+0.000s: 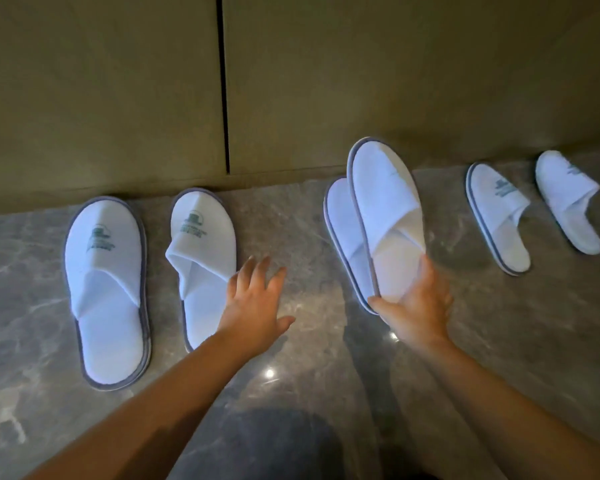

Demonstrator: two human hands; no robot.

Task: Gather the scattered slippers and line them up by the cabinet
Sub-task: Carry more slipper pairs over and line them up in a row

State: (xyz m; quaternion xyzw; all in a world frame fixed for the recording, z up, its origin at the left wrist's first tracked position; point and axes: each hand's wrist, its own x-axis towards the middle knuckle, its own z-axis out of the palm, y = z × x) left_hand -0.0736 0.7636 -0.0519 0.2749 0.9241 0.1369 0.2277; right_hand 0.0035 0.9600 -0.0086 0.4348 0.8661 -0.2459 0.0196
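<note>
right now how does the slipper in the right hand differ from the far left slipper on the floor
The held slipper is gripped at its heel by the right hand and overlaps another slipper; the far left slipper lies flat on the floor, untouched. The far left slipper shows a clear green logo; the held slipper's is only faintly visible. The held one tilts leftward; the far left one points straight at the cabinet. Both are white, open-heeled, with grey trim.

Looking like a hotel room or guest entryway: white disposable terry slippers (pixel 106 289) with a printed green logo are sitting on polished grey marble floor (pixel 309 375) along flat olive-brown cabinet doors (pixel 118 98).
</note>
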